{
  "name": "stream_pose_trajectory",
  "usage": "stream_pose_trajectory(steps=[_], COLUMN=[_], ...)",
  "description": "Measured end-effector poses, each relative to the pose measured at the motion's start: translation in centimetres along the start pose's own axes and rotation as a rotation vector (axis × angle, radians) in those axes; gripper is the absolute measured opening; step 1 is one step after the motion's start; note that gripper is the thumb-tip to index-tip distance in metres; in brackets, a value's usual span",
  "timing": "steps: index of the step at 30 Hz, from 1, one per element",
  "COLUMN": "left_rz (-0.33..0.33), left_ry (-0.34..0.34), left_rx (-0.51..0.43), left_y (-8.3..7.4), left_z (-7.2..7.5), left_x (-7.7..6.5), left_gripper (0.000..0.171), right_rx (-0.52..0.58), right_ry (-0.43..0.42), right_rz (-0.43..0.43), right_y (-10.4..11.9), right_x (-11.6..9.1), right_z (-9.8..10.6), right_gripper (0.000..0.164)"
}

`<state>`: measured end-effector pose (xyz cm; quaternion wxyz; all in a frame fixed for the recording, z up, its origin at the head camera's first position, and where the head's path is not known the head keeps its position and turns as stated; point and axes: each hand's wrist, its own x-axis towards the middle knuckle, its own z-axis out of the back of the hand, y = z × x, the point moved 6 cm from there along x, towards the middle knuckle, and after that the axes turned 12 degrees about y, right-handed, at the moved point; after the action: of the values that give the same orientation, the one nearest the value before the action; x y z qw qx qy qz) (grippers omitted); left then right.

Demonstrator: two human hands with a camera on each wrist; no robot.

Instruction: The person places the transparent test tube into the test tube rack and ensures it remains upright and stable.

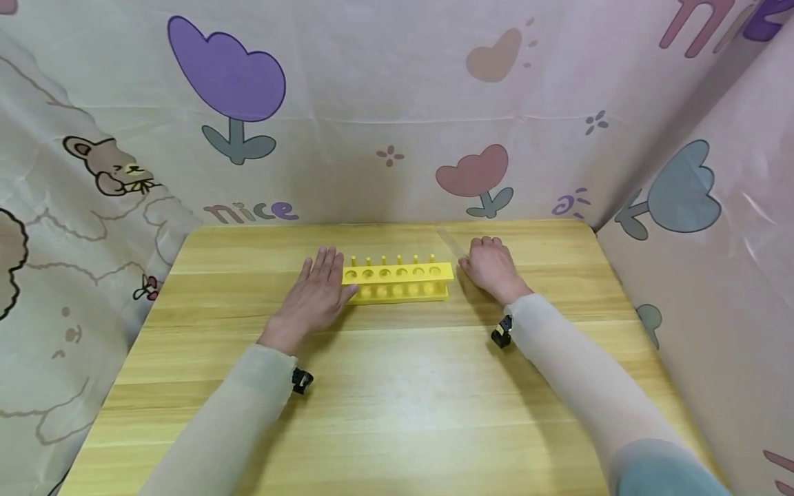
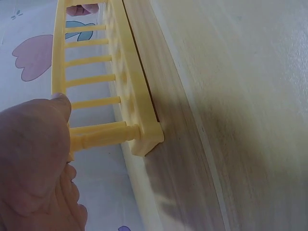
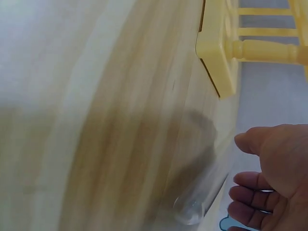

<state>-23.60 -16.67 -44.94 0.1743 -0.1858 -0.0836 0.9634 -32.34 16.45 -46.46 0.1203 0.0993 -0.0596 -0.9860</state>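
A yellow test tube rack (image 1: 397, 292) with one row of holes and a row of pegs stands on the table. At its left end rests my left hand (image 1: 315, 293), its fingers extended forward and the thumb touching the rack's front edge. The left wrist view shows that thumb (image 2: 60, 103) against the rack's top plate. Right of the rack is my right hand (image 1: 493, 267), fingers loosely bent. Beside its thumb a clear test tube (image 1: 451, 242) slants away to the back left. In the right wrist view the tube's rounded end (image 3: 189, 211) shows below the fingers, with a gap between thumb and fingers.
The wooden table (image 1: 397, 386) meets a patterned cloth (image 1: 347, 83) at its back edge. More of this printed cloth hangs along the left and right sides. A small black device (image 1: 302, 380) sits at the left wrist, another (image 1: 501, 332) at the right.
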Motion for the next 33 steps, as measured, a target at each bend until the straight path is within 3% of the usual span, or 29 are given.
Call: stream_pose_trajectory(steps=[14,20,33], left_rz=[0.005,0.004,0.012], left_ry=[0.003,-0.002,0.007], left_rx=[0.0,0.001,-0.004], left_y=[0.1,0.1,0.0], left_z=[-0.2,-0.2,-0.1], left_x=[0.1,0.1,0.0], left_gripper=[0.08,0.08,0.08], right_rx=[-0.048,-0.004,0.406], right_ry=[0.126,0.105,-0.105], right_rz=[-0.098,-0.111,-0.068], right_y=[0.0,-0.1,-0.2], right_x=[1.3,1.3,-1.1], right_z=[-0.8,-0.8,3.4], right_gripper=[0.04,0.039,0.035])
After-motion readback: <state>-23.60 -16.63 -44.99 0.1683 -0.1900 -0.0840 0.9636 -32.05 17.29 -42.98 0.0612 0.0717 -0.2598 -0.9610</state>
